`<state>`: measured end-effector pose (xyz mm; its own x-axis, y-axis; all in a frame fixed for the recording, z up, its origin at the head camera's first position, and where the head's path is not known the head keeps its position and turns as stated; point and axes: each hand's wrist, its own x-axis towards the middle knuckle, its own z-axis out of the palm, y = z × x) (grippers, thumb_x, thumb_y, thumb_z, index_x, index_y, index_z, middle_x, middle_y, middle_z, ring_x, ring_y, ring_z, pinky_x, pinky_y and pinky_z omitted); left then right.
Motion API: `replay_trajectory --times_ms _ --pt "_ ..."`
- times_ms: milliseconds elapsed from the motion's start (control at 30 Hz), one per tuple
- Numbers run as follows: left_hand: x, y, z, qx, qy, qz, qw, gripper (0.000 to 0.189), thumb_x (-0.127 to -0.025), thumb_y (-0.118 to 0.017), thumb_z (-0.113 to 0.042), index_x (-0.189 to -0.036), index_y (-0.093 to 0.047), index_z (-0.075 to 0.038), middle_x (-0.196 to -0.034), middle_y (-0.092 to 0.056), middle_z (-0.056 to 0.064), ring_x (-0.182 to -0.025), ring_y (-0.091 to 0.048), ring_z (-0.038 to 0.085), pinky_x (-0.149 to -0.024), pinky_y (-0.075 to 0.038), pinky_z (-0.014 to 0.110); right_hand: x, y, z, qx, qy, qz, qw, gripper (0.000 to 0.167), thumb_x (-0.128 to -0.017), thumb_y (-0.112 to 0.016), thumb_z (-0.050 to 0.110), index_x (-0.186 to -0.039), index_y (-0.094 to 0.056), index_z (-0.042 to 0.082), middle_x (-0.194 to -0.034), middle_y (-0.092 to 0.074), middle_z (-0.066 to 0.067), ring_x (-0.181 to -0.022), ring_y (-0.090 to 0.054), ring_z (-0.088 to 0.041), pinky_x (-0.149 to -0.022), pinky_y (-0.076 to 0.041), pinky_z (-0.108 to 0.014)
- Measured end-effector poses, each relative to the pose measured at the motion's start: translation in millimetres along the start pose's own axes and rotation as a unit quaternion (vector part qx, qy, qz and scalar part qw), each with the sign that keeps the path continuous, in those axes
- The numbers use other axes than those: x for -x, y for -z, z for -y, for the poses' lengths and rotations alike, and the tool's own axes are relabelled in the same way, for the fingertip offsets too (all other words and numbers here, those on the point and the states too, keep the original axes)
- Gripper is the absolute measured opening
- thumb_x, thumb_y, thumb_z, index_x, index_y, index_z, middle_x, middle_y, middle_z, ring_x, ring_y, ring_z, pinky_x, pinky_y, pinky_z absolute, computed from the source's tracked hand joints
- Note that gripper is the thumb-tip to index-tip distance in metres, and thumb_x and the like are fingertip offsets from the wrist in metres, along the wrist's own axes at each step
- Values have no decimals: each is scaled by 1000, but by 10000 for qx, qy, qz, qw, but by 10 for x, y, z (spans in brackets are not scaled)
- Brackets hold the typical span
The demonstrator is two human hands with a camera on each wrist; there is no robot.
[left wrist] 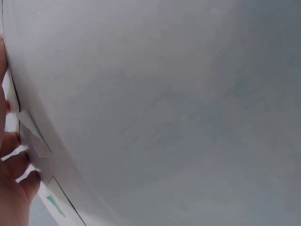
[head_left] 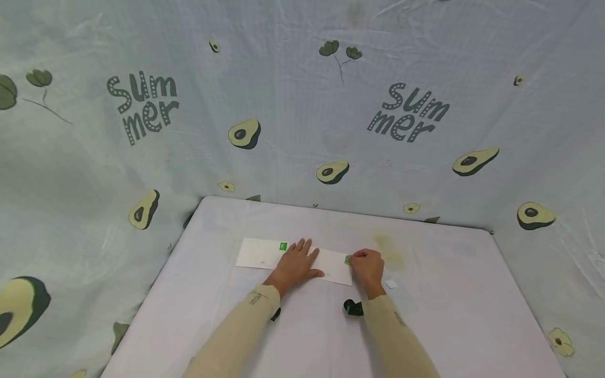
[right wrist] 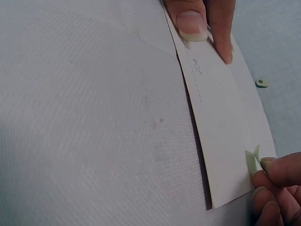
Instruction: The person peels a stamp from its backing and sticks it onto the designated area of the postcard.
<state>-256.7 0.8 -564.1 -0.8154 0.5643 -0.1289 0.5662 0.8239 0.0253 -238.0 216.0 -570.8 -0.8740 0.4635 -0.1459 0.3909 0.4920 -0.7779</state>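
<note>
Two white envelopes lie side by side on the table, the left envelope (head_left: 255, 253) and the right envelope (head_left: 336, 266). A small green sticker (head_left: 283, 245) sits at the upper right of the left envelope. My left hand (head_left: 296, 265) rests with spread fingers across the middle, over where the envelopes meet, hiding that part. At the right envelope's top right corner, my right hand (head_left: 368, 265) pinches another green sticker (right wrist: 252, 162) between thumb and finger. In the right wrist view this sticker is partly against the paper, its edge raised and creased.
A small white paper scrap (head_left: 390, 283) lies right of my right wrist. Dark straps show at both wrists, the right strap (head_left: 353, 307) more fully. The white table (head_left: 449, 304) is bordered behind by a cloth (head_left: 293, 105) printed with avocados.
</note>
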Motion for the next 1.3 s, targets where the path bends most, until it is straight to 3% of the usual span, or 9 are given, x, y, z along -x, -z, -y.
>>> replay_trajectory --times_ms 233,667,1033,1300 --pt "16 21 -4 103 -26 -63 9999 76 -100 -53 -63 -158 -46 -15 -168 -38 15 -157 -36 33 -127 -35 47 4 -13 31 99 -136 -4 9999 12 -89 -76 14 -87 -76 3 -85 -74 -13 -78 -63 -25 -60 -44 -25" --pt "-7 23 -32 156 119 119 9997 77 -99 -54 -65 -159 -45 -16 -170 -35 14 -158 -34 33 -128 -34 47 -15 -75 69 664 -294 -158 9972 14 -91 -74 16 -82 -73 4 -86 -75 -14 -81 -65 -28 -68 -50 -34" --pt "-12 11 -7 47 99 120 9999 78 -100 -52 -66 -159 -44 -16 -170 -35 14 -158 -34 32 -128 -34 47 -61 -57 197 782 -762 15 9940 26 -87 -77 17 -97 -73 -6 -105 -76 -26 -96 -71 -38 -83 -61 -50" --pt "-14 42 -15 98 139 171 9997 77 -100 -52 -65 -159 -45 -16 -170 -35 14 -159 -34 32 -128 -34 47 -63 21 237 678 -665 112 9954 31 -84 -75 18 -99 -72 -9 -102 -74 -30 -88 -70 -41 -73 -61 -49"
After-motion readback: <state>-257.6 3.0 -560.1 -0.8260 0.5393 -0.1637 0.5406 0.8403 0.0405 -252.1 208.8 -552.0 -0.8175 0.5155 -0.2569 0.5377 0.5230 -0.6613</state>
